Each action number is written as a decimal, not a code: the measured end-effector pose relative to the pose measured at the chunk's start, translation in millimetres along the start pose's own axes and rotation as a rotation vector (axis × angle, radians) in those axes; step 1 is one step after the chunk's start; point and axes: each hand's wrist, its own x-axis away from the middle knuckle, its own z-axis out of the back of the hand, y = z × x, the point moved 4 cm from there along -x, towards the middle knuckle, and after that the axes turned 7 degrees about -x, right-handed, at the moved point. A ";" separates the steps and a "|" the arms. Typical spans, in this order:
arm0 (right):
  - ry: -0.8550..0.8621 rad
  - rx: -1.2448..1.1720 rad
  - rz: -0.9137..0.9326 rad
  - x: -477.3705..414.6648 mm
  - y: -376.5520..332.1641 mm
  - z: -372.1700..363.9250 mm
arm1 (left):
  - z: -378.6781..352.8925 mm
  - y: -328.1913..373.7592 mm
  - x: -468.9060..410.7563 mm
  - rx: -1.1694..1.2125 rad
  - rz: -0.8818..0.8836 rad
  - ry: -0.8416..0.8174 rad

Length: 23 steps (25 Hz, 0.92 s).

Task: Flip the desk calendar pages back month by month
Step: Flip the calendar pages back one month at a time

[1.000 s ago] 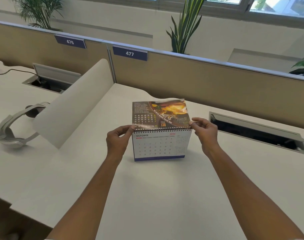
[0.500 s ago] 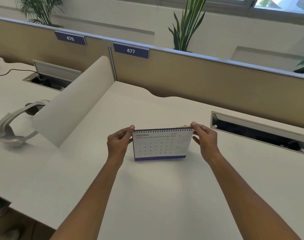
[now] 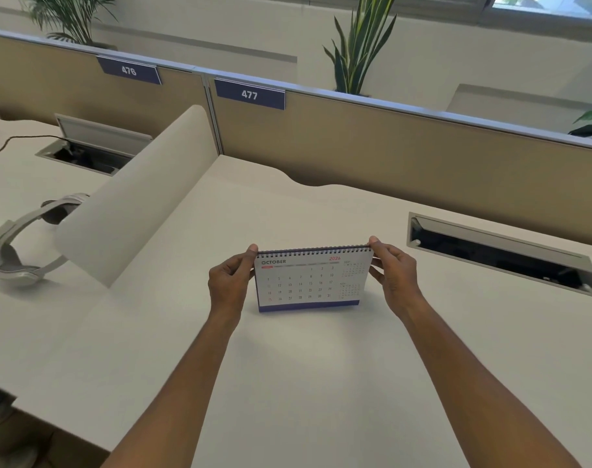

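A wide pale desk (image 3: pixel 321 383) fills most of the view, backed by a long tan partition (image 3: pixel 406 153) with a grey top rail. A curved, cream side divider (image 3: pixel 136 197) rises at the left and separates this desk from the neighbouring one. Behind the partition stands a tall plant with sword-like leaves (image 3: pixel 358 45), and a second, feathery plant (image 3: pixel 68 15) shows at the upper left. Set into the desk at the right is a long cable hatch (image 3: pixel 497 261) with its lid raised; a similar hatch (image 3: pixel 85 153) lies open on the neighbouring desk, with a dark cable running from it. A grey headset (image 3: pixel 14 261) rests on that desk, partly hidden by the divider. The desk calendar (image 3: pixel 311 282) stands upright on the desk near the middle, well apart from the hatch, its front page reading OCTOBER 2026. The left hand (image 3: pixel 228 285) pinches its upper left corner and the right hand (image 3: pixel 396 275) pinches its upper right corner, fingers curled at each end of the spiral binding (image 3: pixel 313 252). 2 blue labels on the partition read 476 (image 3: pixel 129 70) and 477 (image 3: pixel 249 94).
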 end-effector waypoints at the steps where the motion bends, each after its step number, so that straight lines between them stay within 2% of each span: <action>1: 0.011 -0.001 -0.001 -1.0 2.9 1.1 | 0.1 -0.9 0.9 0.008 0.007 0.004; 4: 0.125 -0.009 -0.028 -3.8 19.0 11.4 | 5.8 -8.6 5.8 -0.013 0.062 0.084; 8: 0.244 0.087 -0.081 1.4 50.3 31.9 | 22.8 -32.3 20.6 -0.249 0.100 0.196; 13: 0.248 0.230 -0.125 11.8 74.0 45.0 | 28.4 -58.9 36.3 -0.312 0.124 0.187; 19: 0.142 0.343 -0.077 23.6 79.9 39.0 | 16.0 -67.4 46.1 -0.401 0.064 0.108; 23: 0.151 0.382 -0.031 30.2 83.5 41.3 | 13.0 -68.9 53.6 -0.395 0.051 0.098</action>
